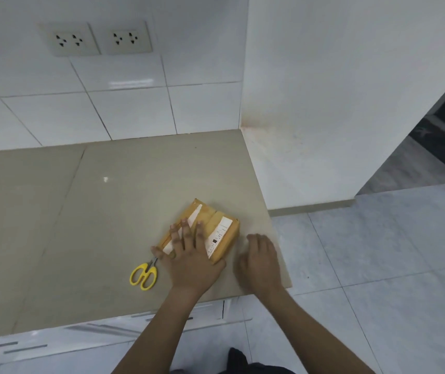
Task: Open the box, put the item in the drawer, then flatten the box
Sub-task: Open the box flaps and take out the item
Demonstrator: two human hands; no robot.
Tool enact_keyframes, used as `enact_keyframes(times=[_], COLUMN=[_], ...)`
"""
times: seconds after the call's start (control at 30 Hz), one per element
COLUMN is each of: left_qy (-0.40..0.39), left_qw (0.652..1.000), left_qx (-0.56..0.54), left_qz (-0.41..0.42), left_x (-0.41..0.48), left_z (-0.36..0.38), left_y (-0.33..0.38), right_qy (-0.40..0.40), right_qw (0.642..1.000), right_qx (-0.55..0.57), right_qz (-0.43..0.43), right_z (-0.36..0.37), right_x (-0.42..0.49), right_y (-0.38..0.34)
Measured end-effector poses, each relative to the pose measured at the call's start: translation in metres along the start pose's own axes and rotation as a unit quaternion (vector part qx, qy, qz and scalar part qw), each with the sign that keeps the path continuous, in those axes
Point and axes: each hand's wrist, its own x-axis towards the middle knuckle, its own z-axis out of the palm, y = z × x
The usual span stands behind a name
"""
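A small tan cardboard box [217, 225] with white labels and tape lies closed on the beige counter [108, 211], near its right end. My left hand [189, 257] rests flat on top of the box, fingers spread, covering its near left part. Just right of the box, my right hand [260, 261] hovers over the counter, blurred, fingers loosely apart and holding nothing. Yellow-handled scissors [144, 275] lie on the counter just left of my left hand, their blades partly hidden under it.
The counter ends at its right edge [278, 238], beyond which is grey tiled floor. White drawer fronts [202, 314] show below the counter's front edge. A tiled wall with two sockets [94, 39] stands behind.
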Motion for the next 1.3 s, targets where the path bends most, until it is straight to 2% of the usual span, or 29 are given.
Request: enact_keyframes(times=[0.1, 0.17, 0.23, 0.3, 0.37, 0.53, 0.6, 0.67, 0.77, 0.83, 0.87, 0.93, 1.0, 1.07, 1.1, 1.2, 1.3], left_qy=[-0.003, -0.008, -0.008, -0.008, -0.004, 0.001, 0.016, 0.027, 0.035, 0.029, 0.021, 0.014, 0.013, 0.021, 0.025, 0.022, 0.012], left_qw=[0.998, 0.991, 0.986, 0.984, 0.980, 0.953, 0.948, 0.945, 0.957, 0.972, 0.974, 0.967, 0.944, 0.913, 0.903, 0.866, 0.823], left_qx=[-0.040, -0.095, -0.121, -0.130, -0.153, -0.257, -0.274, -0.286, -0.257, -0.215, -0.212, -0.239, -0.309, -0.388, -0.410, -0.475, -0.531], left_qz=[-0.056, -0.093, -0.113, -0.119, -0.124, -0.159, -0.162, -0.157, -0.127, -0.092, -0.083, -0.088, -0.112, -0.124, -0.125, -0.157, -0.204], left_x=[0.005, 0.009, 0.012, 0.012, 0.010, 0.005, 0.001, 0.000, -0.001, -0.005, -0.006, -0.009, -0.010, -0.011, -0.012, -0.012, -0.016], left_z=[-0.009, -0.020, -0.032, -0.043, -0.050, -0.067, -0.068, -0.064, -0.056, -0.052, -0.051, -0.051, -0.053, -0.056, -0.057, -0.050, -0.043], left_y=[0.010, 0.016, 0.017, 0.015, 0.010, -0.008, -0.015, -0.021, -0.024, -0.023, -0.021, -0.021, -0.024, -0.032, -0.038, -0.057, -0.065], right_qy=[-0.022, -0.008, 0.024, 0.014, 0.008, -0.010, -0.020, -0.010, 0.009, 0.023, 0.026, 0.026, 0.052, 0.053, 0.040, -0.015, -0.026], right_qw=[0.998, 0.999, 0.995, 0.964, 0.944, 0.989, 0.984, 0.959, 0.897, 0.874, 0.885, 0.936, 0.982, 0.994, 0.995, 0.996, 0.983], right_qx=[-0.039, -0.017, 0.099, 0.265, 0.325, 0.141, 0.173, 0.276, 0.412, 0.432, 0.405, 0.289, 0.162, 0.089, 0.062, 0.044, 0.181], right_qz=[-0.032, -0.044, -0.024, 0.022, 0.053, 0.030, 0.033, 0.066, 0.162, 0.220, 0.230, 0.200, 0.087, -0.038, -0.071, -0.073, -0.009], right_z=[0.007, 0.000, -0.010, -0.021, -0.028, -0.033, -0.037, -0.045, -0.059, -0.061, -0.060, -0.057, -0.052, -0.048, -0.045, -0.033, -0.039], right_x=[-0.018, -0.028, -0.030, -0.025, -0.017, -0.002, 0.001, 0.002, 0.007, 0.012, 0.015, 0.018, 0.022, 0.026, 0.027, 0.025, 0.023], right_y=[-0.009, -0.017, -0.031, -0.048, -0.062, -0.068, -0.065, -0.059, -0.046, -0.036, -0.032, -0.025, -0.022, -0.026, -0.029, -0.039, -0.048])
